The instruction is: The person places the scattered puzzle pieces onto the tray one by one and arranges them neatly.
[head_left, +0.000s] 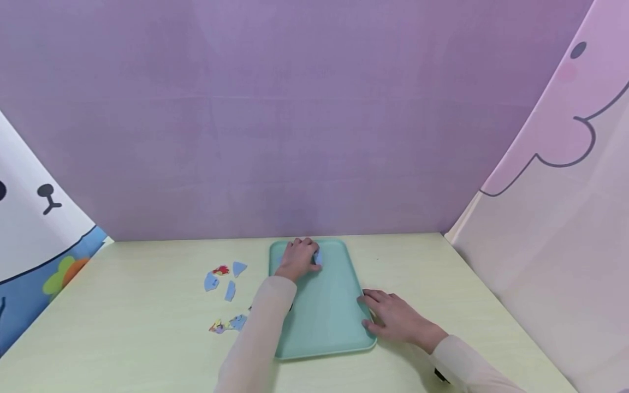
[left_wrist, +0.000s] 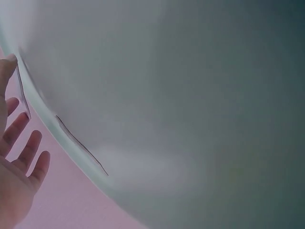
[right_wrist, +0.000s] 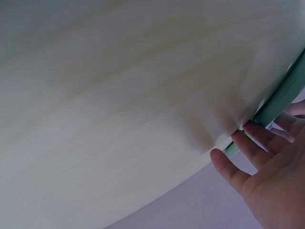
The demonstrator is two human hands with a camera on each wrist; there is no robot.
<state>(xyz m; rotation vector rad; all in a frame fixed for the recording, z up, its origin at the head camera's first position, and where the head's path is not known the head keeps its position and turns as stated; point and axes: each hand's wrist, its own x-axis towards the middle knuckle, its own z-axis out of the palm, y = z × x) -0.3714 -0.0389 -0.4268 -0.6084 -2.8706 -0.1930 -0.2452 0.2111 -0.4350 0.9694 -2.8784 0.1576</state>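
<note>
Over the far end of a pale green tray (head_left: 329, 311), my left hand (head_left: 297, 261) pinches a thin, flat blue puzzle piece (head_left: 318, 256) between thumb and fingers. The left wrist view shows this held piece (left_wrist: 22, 93) edge-on, tilted up near the tray rim (left_wrist: 47, 117). Another flat piece (left_wrist: 81, 144) lies inside the tray close to that rim. My right hand (head_left: 397, 319) is at the tray's right side, fingertips on the edge. In the right wrist view its fingers (right_wrist: 255, 150) are extended along the green rim.
Left of the tray, loose puzzle pieces lie on the pale wooden table (head_left: 147, 305): blue ones (head_left: 211, 281), a red one (head_left: 221, 270), and a multicoloured group (head_left: 218, 326) nearer the front. My left sleeve (head_left: 260, 333) hides part of that area. A purple curtain (head_left: 295, 136) backs the table.
</note>
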